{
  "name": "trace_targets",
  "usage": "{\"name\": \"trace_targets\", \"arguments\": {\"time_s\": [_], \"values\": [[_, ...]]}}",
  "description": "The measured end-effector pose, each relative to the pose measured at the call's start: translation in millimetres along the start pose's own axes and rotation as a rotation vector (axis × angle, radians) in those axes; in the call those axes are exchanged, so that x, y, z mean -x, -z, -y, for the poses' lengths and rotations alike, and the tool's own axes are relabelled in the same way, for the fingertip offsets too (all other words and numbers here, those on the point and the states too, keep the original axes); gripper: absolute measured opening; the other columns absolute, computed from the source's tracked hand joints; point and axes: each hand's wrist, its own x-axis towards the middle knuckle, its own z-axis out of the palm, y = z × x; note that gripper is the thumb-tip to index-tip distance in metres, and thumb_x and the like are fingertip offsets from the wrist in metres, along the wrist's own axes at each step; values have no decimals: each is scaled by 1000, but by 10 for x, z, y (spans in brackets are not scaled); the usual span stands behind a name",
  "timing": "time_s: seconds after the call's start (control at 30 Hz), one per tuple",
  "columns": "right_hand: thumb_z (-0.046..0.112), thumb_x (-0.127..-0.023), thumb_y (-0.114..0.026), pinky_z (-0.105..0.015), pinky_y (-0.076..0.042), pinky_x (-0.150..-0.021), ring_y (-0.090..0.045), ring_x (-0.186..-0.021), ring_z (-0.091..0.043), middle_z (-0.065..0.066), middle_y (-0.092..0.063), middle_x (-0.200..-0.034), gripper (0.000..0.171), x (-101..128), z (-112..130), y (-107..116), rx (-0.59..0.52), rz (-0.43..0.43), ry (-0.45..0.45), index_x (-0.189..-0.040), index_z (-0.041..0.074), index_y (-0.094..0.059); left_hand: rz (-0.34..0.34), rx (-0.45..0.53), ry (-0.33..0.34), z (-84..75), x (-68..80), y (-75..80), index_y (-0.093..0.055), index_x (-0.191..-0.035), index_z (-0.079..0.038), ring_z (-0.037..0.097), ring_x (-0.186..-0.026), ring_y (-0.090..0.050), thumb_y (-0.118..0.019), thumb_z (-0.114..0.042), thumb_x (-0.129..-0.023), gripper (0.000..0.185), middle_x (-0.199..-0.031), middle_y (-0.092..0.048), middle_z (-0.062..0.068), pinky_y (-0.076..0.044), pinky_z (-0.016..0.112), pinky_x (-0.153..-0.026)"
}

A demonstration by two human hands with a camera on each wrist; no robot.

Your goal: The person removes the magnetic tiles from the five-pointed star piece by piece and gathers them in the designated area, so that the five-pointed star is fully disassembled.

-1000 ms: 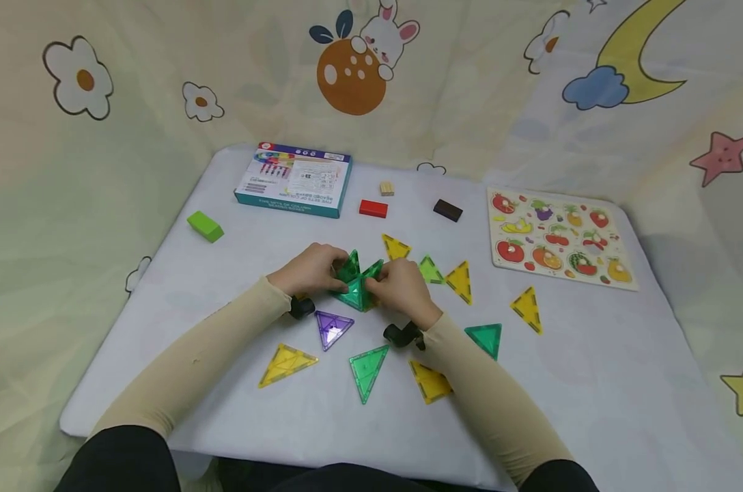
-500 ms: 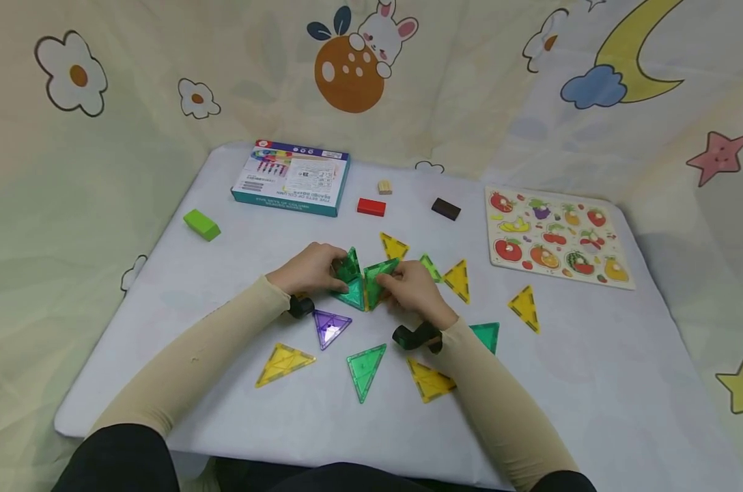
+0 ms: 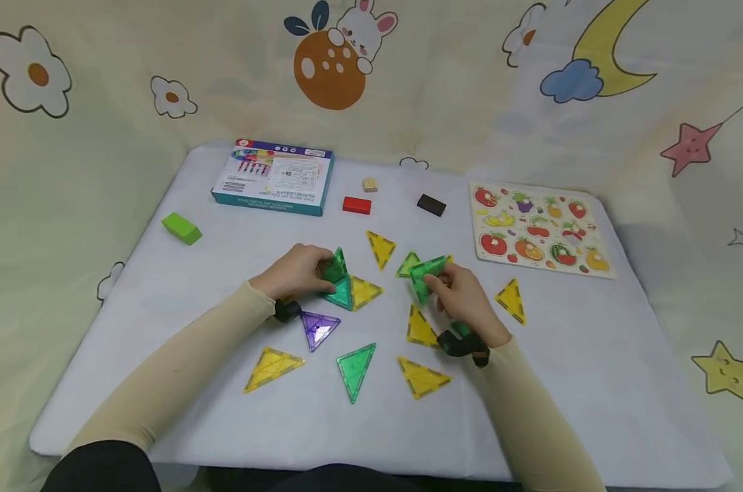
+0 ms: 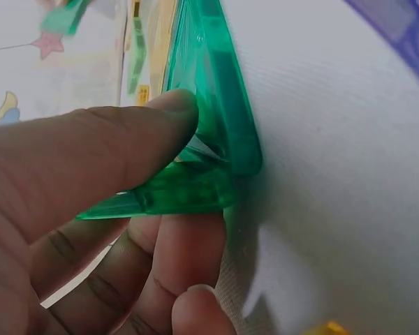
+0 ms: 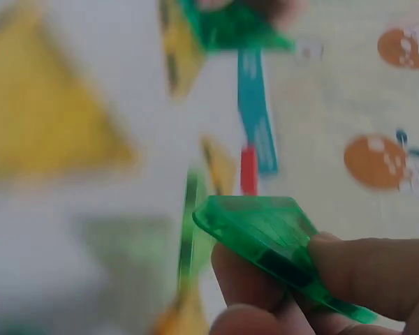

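My left hand (image 3: 294, 270) pinches an upright green triangular magnetic tile (image 3: 334, 265) between thumb and fingers. At its base lies a teal-green triangular tile (image 3: 342, 294), edge to edge with a yellow one (image 3: 364, 294). In the left wrist view the pinched tile (image 4: 188, 192) meets the teal-green tile (image 4: 234, 105) at an angle. Off to the right, my right hand (image 3: 470, 304) holds another green triangular tile (image 3: 425, 277) by thumb and fingers, raised and tilted. The right wrist view shows this tile (image 5: 258, 223) close up, with the table blurred behind.
Around the hands lie loose tiles: a purple one (image 3: 319, 329), a green one (image 3: 356, 371), a lime one (image 3: 407, 264) and several yellow ones (image 3: 423, 377). Farther back are a box (image 3: 273, 179), a fruit puzzle board (image 3: 540, 232), and red (image 3: 356, 205), black (image 3: 431, 204) and lime (image 3: 181, 228) blocks.
My right hand has pulled its green tile away from the cluster and carried it right, uncovering the yellow tile there. My left hand keeps its pinch. The head view has shifted slightly.
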Motion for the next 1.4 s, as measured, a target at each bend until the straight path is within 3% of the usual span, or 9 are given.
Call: {"name": "trace_targets", "arguments": {"time_s": [0.17,0.33,0.47,0.6,0.7,0.83,1.07,1.23,1.4], "values": [[31,-106,-59,-28,-41,-50,-58,-57,-17,-13,-68,-76,30,394,-442,393,151,-146,-43,-108,1,-59,-4,-1,28,64,95,22,-70,-106,-9,22,-81,-56,-88,-25,-83,33,-89,-65,6,-48,33,-74],[34,-107,-55,-30,-43,-51,-57,-58,-17,-6,-64,-69,39,951,-833,651,242,-107,-214,-119,-3,-59,-5,15,7,35,70,19,-71,-103,-9,21,-76,-55,-87,-24,-84,29,-85,-63,5,-47,32,-71],[38,-105,-56,-31,-44,-54,-58,-64,-19,-11,-67,-78,47,1211,-1035,683,313,-114,-337,-120,-7,-60,-7,19,-4,8,41,22,-68,-95,-9,20,-72,-53,-86,-23,-85,24,-78,-57,5,-44,31,-68],[42,-99,-65,-32,-44,-53,-60,-69,-21,-17,-69,-92,49,1258,-1095,595,365,-257,-422,-119,-3,-61,-12,8,3,-16,49,35,-69,-97,-8,20,-74,-53,-85,-22,-86,24,-79,-57,5,-44,31,-68],[39,-95,-71,-31,-40,-48,-55,-64,-21,-15,-65,-91,44,1195,-990,489,368,-404,-396,-116,1,-63,-3,1,16,-38,60,40,-71,-103,-6,21,-78,-54,-84,-22,-87,27,-85,-62,6,-45,31,-71],[29,-96,-73,-27,-36,-48,-48,-62,-21,-13,-64,-88,31,924,-627,313,323,-480,-180,-109,2,-68,5,9,32,-55,77,41,-72,-112,-6,21,-85,-60,-82,-24,-90,31,-96,-69,8,-52,33,-79],[25,-100,-69,-25,-41,-56,-51,-66,-18,-8,-74,-99,20,208,55,-159,203,-116,169,-114,9,-71,4,73,52,-76,118,55,-71,-122,-9,23,-100,-67,-80,-25,-92,35,-111,-73,7,-57,40,-93],[27,-102,-67,-27,-47,-70,-57,-79,-17,-4,-74,-114,29,-191,321,-472,202,99,221,-127,12,-70,2,119,50,-112,141,63,-71,-117,-11,22,-96,-65,-80,-24,-93,29,-110,-72,6,-56,36,-89],[25,-100,-68,-29,-47,-76,-57,-85,-19,-4,-71,-102,25,-344,441,-626,178,193,188,-121,12,-73,12,141,61,-139,136,66,-70,-115,-12,22,-96,-65,-79,-24,-93,27,-113,-71,6,-56,35,-90]]}}
